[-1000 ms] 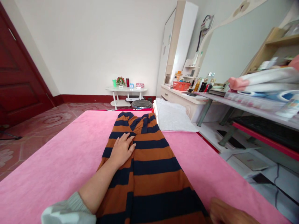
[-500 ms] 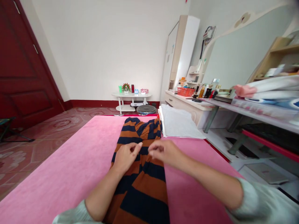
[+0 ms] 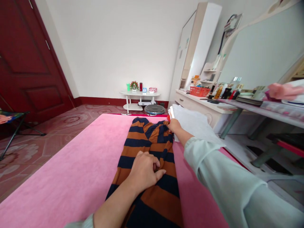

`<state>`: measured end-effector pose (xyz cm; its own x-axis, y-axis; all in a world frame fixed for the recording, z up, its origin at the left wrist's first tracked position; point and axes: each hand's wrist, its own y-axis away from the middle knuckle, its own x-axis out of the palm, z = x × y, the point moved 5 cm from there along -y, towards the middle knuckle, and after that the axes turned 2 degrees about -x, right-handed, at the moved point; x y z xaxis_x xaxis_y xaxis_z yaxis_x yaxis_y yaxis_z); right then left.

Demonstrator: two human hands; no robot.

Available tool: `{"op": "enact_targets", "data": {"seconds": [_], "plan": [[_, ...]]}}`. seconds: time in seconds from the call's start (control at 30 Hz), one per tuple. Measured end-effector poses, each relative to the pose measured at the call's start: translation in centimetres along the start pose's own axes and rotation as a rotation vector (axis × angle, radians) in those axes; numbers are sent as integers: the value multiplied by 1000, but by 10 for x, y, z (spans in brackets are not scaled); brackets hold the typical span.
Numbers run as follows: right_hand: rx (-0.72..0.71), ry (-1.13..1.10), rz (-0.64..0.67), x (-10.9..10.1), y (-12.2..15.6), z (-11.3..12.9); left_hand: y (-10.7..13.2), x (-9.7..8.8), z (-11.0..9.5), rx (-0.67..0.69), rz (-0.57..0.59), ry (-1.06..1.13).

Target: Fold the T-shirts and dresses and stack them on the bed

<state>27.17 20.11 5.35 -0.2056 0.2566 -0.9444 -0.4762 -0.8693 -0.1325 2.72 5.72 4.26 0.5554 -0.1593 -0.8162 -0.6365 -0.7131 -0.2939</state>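
A folded shirt [image 3: 140, 144] with wide orange-brown and navy stripes lies lengthwise on a pink bed cover [image 3: 78, 164]. Over its middle is my left hand [image 3: 145, 169], palm down with fingers loosely bent and the thumb apart, holding nothing. My right hand [image 3: 175, 125] reaches to the far right corner of the shirt, its fingers closed on the bunched fabric there. The fingertips are partly hidden. Just beyond that hand lies a stack of folded white and pale grey cloth [image 3: 192, 118].
A dressing table [image 3: 201, 103] with a red basket [image 3: 199, 91] and bottles stands at the right. Ahead is a small white table [image 3: 140, 94] with ornaments. At the left are a folding stool [image 3: 19, 126] and a dark red door [image 3: 35, 69].
My right hand has moved forward from the shirt's middle to its far right corner and closed there. My left hand has shifted right and nearer, over the shirt. The view has turned slightly left.
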Motion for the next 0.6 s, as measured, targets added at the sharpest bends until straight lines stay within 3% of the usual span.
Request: {"op": "enact_targets", "data": {"seconds": [0.23, 0.4, 0.53, 0.6], "plan": [[-49, 121, -24, -2, 8, 12, -1, 2, 1, 24, -13, 20], [-72, 140, -198, -21, 19, 8, -1, 0, -3, 58, -35, 57], [84, -37, -390, -49, 12, -2, 0, -5, -7, 75, -96, 136], [110, -246, -411, -57, 5, 5, 0, -10, -6, 60, -185, 172]]}}
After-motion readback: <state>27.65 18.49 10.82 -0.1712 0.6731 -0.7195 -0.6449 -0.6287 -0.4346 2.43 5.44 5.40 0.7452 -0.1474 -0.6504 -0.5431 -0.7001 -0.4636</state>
